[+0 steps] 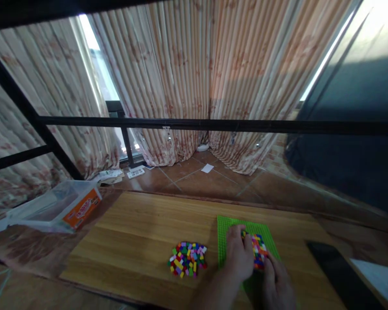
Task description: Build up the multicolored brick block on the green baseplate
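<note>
A bright green studded baseplate (224, 224) lies on the wooden table. On it sits a flat, multicoloured block of toy building bricks (258, 246). My left hand (240, 254) covers the left side of this block, its fingers curled against the edge. At the block's lower right edge is my right hand (278, 282), with fingers bent and the tips touching the bricks. Both hands partly hide the block and the plate, and any single small brick between the fingertips is too small to make out. Left of the plate lies a loose pile of small coloured bricks (188, 258).
The wooden table (142, 232) spans the front. Beyond its left end stands a clear plastic box (84, 185) with an orange label. A dark flat strip (339, 271) lies at the right. A black metal rail (187, 124) crosses before the curtains, and papers (207, 168) lie on the tiled floor.
</note>
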Demonstrator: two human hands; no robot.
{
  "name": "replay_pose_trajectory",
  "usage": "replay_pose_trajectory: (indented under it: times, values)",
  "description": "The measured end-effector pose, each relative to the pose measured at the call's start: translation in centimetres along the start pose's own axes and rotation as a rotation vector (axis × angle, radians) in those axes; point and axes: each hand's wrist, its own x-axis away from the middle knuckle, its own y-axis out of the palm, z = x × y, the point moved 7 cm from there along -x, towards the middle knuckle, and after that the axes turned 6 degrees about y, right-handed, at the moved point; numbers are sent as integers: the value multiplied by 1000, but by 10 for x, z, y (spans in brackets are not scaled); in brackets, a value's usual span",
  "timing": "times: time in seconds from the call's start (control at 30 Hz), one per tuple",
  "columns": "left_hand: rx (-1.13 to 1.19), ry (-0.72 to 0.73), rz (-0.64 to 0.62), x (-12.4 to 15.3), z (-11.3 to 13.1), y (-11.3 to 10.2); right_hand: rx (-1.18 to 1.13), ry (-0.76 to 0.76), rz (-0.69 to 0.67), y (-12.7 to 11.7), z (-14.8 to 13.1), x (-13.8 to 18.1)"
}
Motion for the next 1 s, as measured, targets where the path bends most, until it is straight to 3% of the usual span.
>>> replay_pose_trajectory:
  times: [0.13,0.53,1.0]
  values:
    - [27,7,-2,-1,0,1,63,68,33,-6,-8,6]
    - [24,53,19,-6,-3,8,207,-20,33,-12,-28,3]
    - [-25,59,9,-7,4,2,92,-5,-17,-7,-31,7]
